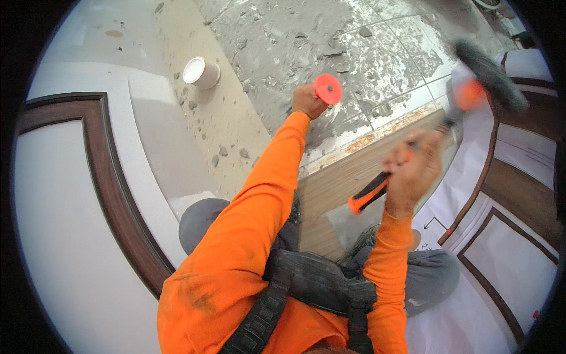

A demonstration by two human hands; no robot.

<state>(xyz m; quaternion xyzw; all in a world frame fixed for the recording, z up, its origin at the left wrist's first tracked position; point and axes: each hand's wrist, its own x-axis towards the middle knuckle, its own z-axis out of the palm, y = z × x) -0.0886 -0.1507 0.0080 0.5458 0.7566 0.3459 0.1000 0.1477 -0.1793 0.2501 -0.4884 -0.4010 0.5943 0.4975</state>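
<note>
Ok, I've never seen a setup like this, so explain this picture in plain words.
No machine here: this is a person in orange sleeves, working bare-handed. The one picture comes from a wide fisheye camera on their head, looking down, so straight edges bend. The left hand has its grip on a tool with a round red guard; most of the rest is hidden. The right hand has its grip on the black and orange handle of a hammer whose head is blurred. On the floor ahead, patchy grey material lies over pale tiles, with small grey lumps about and a white tub to the left.
</note>
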